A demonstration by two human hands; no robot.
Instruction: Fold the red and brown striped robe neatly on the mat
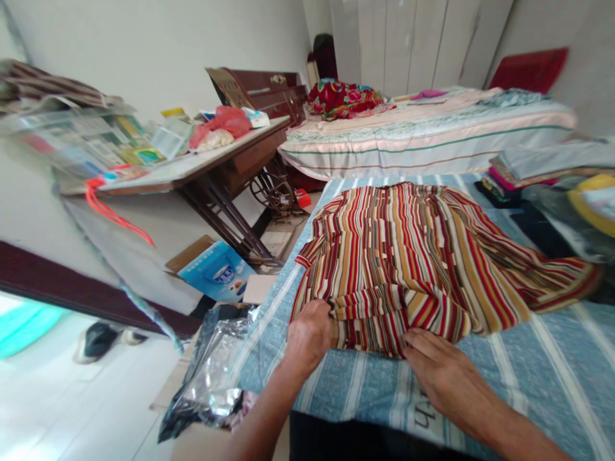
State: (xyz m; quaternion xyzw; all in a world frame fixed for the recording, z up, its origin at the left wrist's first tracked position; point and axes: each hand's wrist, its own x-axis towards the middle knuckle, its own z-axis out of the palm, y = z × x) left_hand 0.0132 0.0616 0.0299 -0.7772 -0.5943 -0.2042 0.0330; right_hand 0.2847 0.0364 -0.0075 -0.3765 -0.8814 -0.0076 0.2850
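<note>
A long-sleeved striped shirt (384,250) in red, tan, cream and dark brown lies spread on a blue-and-white striped bed sheet (355,378). Its collar points away from me, and one sleeve stretches out to the right. At the near left corner of the hem, my left hand (310,333) is closed on the fabric, with the fingertips partly hidden. My right hand (439,358) has its fingers together at the middle of the hem, gripping the cloth's edge. Between the hands the fabric is bunched into loose folds.
Folded clothes (542,169) are piled at the right, near a yellow-rimmed item (596,202). A sewing-machine table (216,153) bearing bags and boxes stands left. Plastic packaging (216,365) and a blue box (218,272) sit beside the bed. Behind is another bed (408,137).
</note>
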